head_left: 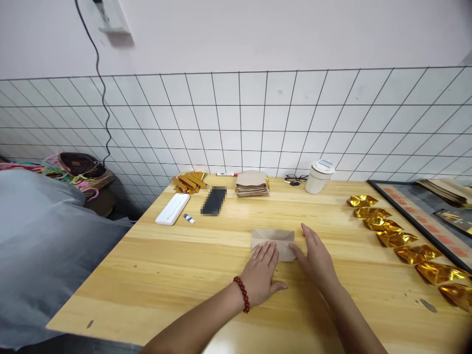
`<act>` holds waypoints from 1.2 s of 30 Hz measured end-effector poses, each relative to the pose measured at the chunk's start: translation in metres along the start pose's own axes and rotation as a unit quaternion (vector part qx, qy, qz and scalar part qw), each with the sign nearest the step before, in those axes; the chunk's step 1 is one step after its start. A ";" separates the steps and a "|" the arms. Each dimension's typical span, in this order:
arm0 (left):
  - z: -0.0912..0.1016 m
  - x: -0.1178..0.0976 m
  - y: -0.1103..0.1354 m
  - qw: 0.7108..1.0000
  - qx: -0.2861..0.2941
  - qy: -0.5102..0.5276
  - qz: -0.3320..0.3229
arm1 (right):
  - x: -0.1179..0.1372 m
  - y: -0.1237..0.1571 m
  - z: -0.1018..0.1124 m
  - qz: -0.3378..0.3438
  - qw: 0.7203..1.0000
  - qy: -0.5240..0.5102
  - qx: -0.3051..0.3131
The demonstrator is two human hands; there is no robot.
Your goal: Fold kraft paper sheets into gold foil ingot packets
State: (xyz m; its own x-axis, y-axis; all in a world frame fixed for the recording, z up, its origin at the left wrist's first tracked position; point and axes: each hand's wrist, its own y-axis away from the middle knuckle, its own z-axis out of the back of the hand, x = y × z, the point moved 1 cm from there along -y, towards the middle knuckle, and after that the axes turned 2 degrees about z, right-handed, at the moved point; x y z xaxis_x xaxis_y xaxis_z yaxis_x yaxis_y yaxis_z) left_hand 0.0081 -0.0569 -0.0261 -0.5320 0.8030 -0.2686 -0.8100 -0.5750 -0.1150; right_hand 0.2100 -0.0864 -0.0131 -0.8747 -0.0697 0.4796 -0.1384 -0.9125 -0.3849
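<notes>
The folded paper (273, 235) lies at the frame's lower centre, beneath the left hand (262, 275), laid flat, gripping nothing. The right hand (317, 258) is spread, ungripping, thumb at the paper's right edge. Even pressure with edges aligned should sharpen creases.

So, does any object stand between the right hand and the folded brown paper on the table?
Nothing visible does. The right hand has its thumb tip at the right edge of the folded brown paper. The left hand lies over the paper's lower left part, not between them.
</notes>
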 end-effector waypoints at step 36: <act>0.096 -0.036 0.028 0.894 -0.106 0.431 0.060 | 0.008 0.048 -0.024 0.159 0.969 0.090 0.167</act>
State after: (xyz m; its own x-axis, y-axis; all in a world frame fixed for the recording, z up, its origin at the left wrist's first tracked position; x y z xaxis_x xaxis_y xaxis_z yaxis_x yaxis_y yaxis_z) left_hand -0.0192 -0.0870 0.0722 -0.1497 0.3680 -0.9177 -0.6460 -0.7390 -0.1910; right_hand 0.1848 -0.1206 -0.0464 -0.9199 -0.3237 0.2213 0.2821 -0.9383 -0.2000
